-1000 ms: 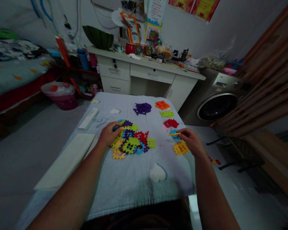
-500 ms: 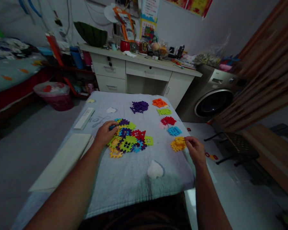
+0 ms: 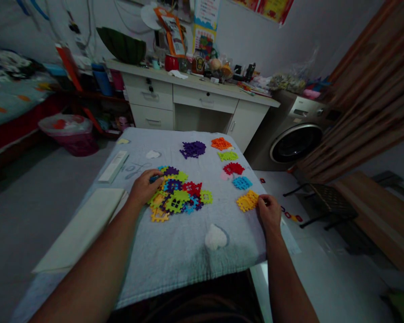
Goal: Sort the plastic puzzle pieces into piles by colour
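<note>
My left hand [image 3: 144, 187] is at the left side of a mixed heap of interlocking plastic building pieces [image 3: 177, 204]. A small dark blue building piece [image 3: 154, 178] shows between its thumb and fingers. At the table's right side my right hand [image 3: 270, 213] has its fingers closed at the right edge of the yellow building pieces [image 3: 246, 202]; the fingertips partly hide what they grip. Behind the yellow ones lie groups of blue pieces [image 3: 242, 182], red pieces [image 3: 234, 168], lime green pieces [image 3: 228, 155] and orange pieces [image 3: 221, 143]. Farther left is a purple pile [image 3: 193, 150].
A pale cloth [image 3: 188, 251] covers the table. On its left lie a long white box [image 3: 113, 167] and a flat cream-coloured item [image 3: 84, 229]. Beyond stand a white desk [image 3: 202, 96] and a washing machine [image 3: 289, 130]. A dark stool [image 3: 326, 202] is at the right.
My right hand has lowered slightly, and the raised yellow piece now lies flatter against the yellow group. My left hand keeps its place by the heap. The whole view has shifted a little.
</note>
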Demonstrator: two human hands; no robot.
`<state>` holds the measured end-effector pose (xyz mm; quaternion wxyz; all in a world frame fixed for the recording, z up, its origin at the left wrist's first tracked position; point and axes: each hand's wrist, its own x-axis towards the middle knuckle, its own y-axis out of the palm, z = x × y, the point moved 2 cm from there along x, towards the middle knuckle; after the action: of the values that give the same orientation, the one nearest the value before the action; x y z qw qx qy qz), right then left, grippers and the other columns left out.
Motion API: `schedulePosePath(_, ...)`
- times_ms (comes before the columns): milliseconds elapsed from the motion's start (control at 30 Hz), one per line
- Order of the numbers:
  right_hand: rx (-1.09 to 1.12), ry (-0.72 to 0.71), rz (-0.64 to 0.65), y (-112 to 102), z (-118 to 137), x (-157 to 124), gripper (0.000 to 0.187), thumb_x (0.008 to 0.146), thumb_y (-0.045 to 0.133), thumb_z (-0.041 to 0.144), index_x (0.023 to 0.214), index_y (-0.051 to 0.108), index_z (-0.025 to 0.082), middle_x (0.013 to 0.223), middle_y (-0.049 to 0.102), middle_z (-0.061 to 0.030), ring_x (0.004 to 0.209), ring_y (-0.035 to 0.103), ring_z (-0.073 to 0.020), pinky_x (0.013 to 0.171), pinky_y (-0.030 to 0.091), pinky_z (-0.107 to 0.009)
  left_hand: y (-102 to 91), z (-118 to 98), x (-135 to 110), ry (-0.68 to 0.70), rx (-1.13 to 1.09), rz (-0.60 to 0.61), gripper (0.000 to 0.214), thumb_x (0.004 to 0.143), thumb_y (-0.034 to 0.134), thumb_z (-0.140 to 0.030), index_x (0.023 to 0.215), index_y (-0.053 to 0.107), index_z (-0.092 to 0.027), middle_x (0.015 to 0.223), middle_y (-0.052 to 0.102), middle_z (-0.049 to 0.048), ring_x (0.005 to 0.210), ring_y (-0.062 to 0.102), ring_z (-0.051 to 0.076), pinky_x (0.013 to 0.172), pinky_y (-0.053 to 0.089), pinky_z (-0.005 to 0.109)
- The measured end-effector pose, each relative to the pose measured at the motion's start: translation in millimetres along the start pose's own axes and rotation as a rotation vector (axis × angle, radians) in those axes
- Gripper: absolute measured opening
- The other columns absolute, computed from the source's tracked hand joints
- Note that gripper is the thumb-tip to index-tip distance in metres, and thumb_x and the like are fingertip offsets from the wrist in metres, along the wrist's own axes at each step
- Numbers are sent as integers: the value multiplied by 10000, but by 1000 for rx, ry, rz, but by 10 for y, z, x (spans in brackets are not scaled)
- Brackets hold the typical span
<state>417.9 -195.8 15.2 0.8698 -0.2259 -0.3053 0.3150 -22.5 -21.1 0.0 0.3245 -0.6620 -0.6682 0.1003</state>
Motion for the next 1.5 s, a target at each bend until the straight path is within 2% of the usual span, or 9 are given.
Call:
schedulePosePath(600,-20,-63,-53,-7,6,-19,207,784,511,318,822,650,170,897,635,-83,848,595,-218,741,478,-345,7,13,4,-2,11,15,365,782,552,-464,1000,683,-202,1141,657,73,1114,600,261,1056,424,409)
schedulePosePath(700,-30,-112,-112,-42,88,-43,187,792,508,297,828,644,174,916,634,-89,891,588,-226,766,476,-352,6,5,1,1,13,18,363,786,550,-460,1003,683,-201,1150,655,74,1123,596,261,1063,416,407)
schedulePosePath(800,-2,-240,-125,-56,329,-72,152,811,512,273,832,636,188,930,638,-79,926,589,-228,803,473,-364,10,7,0,-2,14,14,363,788,549,-458,1008,681,-201,1140,656,71,1124,596,257,1054,421,400)
schedulePosePath(867,58,-339,-37,-9,585,-94,128,834,525,265,843,633,197,925,644,-68,918,597,-221,822,472,-370,16,10,0,2,5,9,358,788,551,-454,1007,678,-202,1121,660,65,1113,600,251,1048,426,394)
schedulePosePath(933,103,-431,139,108,889,-125,108,857,535,248,879,631,205,934,654,-61,927,600,-212,863,462,-375,21,14,-1,7,-10,3,357,784,557,-457,1000,677,-199,1112,662,64,1101,605,250,1044,429,396)
schedulePosePath(1033,66,-612,501,416,1334,-209,138,853,579,243,972,638,207,1035,672,-73,1022,591,-226,950,424,-398,21,14,-4,4,-12,-3,363,780,562,-462,994,678,-193,1127,658,75,1101,606,259,1045,429,410)
schedulePosePath(1133,-36,-684,715,778,1615,-288,271,840,632,294,1084,636,176,1127,666,-108,1087,571,-254,980,399,-412,16,2,-9,11,-1,2,359,782,556,-452,997,679,-192,1138,659,79,1109,604,261,1043,429,412)
schedulePosePath(1300,-175,-663,788,1200,1695,-346,311,838,645,344,1089,650,160,1096,676,-119,1025,584,-251,937,396,-391,5,-16,-13,28,0,-4,350,785,554,-448,1000,682,-203,1146,659,73,1127,598,260,1035,435,408)
schedulePosePath(1500,-108,-618,708,1295,1543,-371,263,789,614,216,1045,665,186,1052,697,-81,980,594,-236,907,403,-368,3,-16,-11,22,-1,-8,340,786,556,-451,990,682,-210,1149,656,68,1126,602,259,1029,444,401)
